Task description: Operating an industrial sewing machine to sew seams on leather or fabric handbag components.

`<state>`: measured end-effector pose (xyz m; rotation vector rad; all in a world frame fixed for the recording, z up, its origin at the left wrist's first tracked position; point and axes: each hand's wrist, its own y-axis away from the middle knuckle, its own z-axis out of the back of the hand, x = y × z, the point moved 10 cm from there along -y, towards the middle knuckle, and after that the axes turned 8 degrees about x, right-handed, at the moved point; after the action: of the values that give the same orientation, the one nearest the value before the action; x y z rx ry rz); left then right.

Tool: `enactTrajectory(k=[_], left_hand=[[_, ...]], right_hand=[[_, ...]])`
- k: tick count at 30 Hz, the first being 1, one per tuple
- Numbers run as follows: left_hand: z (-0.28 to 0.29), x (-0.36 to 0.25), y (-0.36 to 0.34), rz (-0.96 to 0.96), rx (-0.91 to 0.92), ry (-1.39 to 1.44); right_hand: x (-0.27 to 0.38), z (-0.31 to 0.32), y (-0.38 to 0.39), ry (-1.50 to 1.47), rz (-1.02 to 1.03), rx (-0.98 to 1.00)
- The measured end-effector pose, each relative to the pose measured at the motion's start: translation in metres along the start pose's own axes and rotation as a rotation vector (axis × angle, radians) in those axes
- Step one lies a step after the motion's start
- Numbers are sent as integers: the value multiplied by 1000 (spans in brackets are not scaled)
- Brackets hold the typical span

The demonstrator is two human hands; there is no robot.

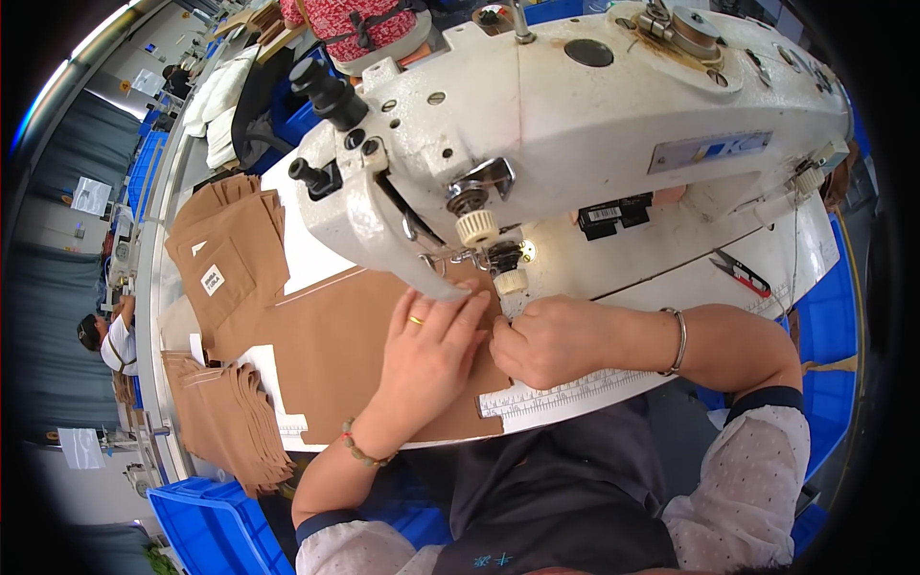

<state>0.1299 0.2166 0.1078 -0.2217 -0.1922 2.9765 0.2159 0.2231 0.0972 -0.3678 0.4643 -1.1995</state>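
Fabric: brown fabric panel [359,350] spread flat on the white machine table [316,254], front edge under the presser foot [505,278] of the white sewing machine [575,125].
Left hand [431,350]: open, palm down, fingers spread on the cloth just left of the foot.
Right hand [551,340]: curled shut, seemingly pinching the fabric edge; pinch itself hidden.
Doing it well: keep cloth flat and taut, edge square along the ruler strip [575,388], fingertips clear of the needle.
Nearby: stacks of brown pieces [230,244] at left, red-handled snips [740,273] at right.
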Motion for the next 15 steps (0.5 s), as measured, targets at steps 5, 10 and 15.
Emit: enactTrajectory(k=[5,10,15], left_hand=[[-9,2,0,-22,3,-41],[-6,1,0,-39,-37,-31],[-7,-1,-3,-58,-66,-53]], right_hand=[[0,-3,-1,-4,-2,-2],[-4,-4,-1,4,-17,93],[-6,-13,1,4,-45,161]])
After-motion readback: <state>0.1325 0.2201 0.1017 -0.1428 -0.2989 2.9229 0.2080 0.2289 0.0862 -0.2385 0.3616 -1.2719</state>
